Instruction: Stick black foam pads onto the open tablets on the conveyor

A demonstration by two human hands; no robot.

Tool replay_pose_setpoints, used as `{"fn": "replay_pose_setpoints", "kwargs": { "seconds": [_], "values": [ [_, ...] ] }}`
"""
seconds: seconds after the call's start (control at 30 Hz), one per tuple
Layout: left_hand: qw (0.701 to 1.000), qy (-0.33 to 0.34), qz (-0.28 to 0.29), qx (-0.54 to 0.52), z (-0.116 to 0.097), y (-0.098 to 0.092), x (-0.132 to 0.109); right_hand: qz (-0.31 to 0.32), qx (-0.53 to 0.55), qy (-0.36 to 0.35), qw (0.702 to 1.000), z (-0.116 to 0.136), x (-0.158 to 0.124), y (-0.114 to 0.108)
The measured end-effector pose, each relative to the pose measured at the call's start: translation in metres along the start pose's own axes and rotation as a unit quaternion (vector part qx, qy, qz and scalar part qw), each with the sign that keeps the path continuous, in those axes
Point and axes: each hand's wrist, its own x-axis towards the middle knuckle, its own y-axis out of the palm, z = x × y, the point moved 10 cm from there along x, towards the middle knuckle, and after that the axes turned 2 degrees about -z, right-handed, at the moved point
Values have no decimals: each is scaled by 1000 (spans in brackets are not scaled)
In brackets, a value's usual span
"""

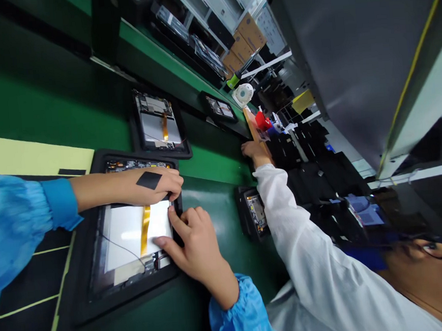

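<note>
Both hands (157, 183) (198, 243) at tablet (124, 231) edge

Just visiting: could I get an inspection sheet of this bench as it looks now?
Surface: green belt; black mat with yellow lines at left.
Job's things: opened tablet in a black tray, orange ribbon across its silver plate.
Clutter: two other tablets farther along the belt.
Hands: left hand, black patch on its back, at the tablet's edge; right hand fingers press its corner.
Cables: thin black wire over the plate.
Surroundings: co-worker's white sleeve, small fan, cardboard boxes.
</note>
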Motion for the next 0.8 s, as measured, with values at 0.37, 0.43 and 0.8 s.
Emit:
{"fn": "replay_pose_setpoints", "kwargs": {
  "seconds": [0.37,0.43,0.8],
  "values": [
    [793,-408,-439,107,47,-31,-171,-197,313,283,885,-40,-41,41],
    [764,-418,-481,106,52,-26,-187,-245,399,316,825,-42,-41,61],
    [736,-368,-567,47,85,-39,-230,-95,673,401,614,-84,26,32]
  ]
}}
